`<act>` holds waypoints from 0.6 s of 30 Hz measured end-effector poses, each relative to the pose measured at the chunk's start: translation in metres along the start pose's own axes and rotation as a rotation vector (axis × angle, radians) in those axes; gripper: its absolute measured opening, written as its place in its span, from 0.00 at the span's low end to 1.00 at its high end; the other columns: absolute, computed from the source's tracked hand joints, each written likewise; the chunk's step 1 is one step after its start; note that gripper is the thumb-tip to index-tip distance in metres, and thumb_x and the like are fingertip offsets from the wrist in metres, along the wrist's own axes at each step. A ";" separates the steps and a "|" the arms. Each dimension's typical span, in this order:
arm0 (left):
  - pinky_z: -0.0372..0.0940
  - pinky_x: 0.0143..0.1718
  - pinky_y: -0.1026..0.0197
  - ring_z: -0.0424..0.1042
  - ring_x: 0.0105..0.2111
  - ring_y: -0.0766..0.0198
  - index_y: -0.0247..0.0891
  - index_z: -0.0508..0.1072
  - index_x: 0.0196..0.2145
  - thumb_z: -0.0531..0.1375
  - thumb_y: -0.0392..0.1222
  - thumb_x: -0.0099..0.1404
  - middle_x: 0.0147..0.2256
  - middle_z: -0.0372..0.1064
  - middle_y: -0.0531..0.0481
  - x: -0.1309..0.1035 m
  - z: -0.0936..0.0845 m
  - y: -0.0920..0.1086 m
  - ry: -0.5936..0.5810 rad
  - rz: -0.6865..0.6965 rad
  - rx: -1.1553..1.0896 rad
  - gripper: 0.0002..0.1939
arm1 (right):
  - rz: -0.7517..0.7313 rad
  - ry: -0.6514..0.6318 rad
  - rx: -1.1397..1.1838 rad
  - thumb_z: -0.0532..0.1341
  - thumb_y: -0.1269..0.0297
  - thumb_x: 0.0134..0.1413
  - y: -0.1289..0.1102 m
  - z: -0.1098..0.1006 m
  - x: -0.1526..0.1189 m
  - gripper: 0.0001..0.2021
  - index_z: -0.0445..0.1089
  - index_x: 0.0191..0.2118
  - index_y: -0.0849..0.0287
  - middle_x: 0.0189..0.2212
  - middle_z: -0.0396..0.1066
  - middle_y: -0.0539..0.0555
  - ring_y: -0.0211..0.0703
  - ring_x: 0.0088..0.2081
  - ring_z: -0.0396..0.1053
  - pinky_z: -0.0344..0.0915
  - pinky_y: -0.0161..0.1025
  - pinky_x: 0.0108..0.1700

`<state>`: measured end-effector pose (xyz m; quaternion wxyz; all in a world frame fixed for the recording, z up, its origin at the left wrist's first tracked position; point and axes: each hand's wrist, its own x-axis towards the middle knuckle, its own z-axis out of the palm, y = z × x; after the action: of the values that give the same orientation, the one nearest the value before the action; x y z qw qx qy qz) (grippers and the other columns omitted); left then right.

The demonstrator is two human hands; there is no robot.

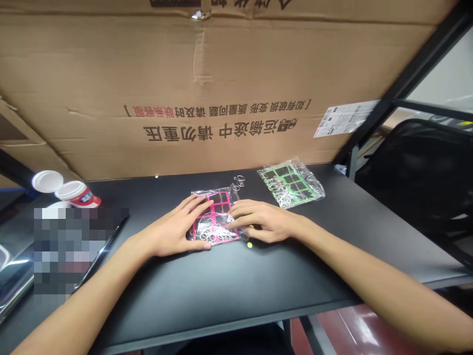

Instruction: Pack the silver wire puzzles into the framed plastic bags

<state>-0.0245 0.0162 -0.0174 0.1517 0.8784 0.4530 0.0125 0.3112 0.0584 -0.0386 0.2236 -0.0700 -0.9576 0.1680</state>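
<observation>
A clear plastic bag (221, 236) lies on the black table, holding a pink grid-shaped frame (213, 215) and several pale rings. My left hand (173, 227) rests flat on the bag's left side with fingers spread and a ring on one finger. From the right, my right hand (262, 219) touches the bag's right edge, its fingers stretched over it and a gap showing above the thumb. Beside that thumb lies a small yellow disc (250, 245), with more yellow partly hidden under the hand. Just beyond the bag are a few loose metal rings (238, 182).
A second clear bag with a green grid frame (291, 180) and rings lies to the right. At the left stand a red-and-white tub (84, 196) with its white lid (48, 181) and a blurred-out dark object (81, 251). A printed cardboard sheet (221, 64) walls the back.
</observation>
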 end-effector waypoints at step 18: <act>0.51 0.79 0.32 0.38 0.81 0.35 0.50 0.47 0.82 0.62 0.79 0.67 0.82 0.36 0.43 -0.001 -0.001 0.001 0.024 0.024 0.008 0.58 | 0.372 -0.015 -0.215 0.56 0.72 0.68 0.009 -0.016 -0.007 0.13 0.79 0.39 0.57 0.43 0.76 0.59 0.54 0.46 0.70 0.67 0.54 0.53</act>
<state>-0.0248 0.0151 -0.0160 0.1426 0.8842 0.4443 0.0232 0.3253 0.0698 -0.0309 0.1728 -0.2679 -0.9421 0.1038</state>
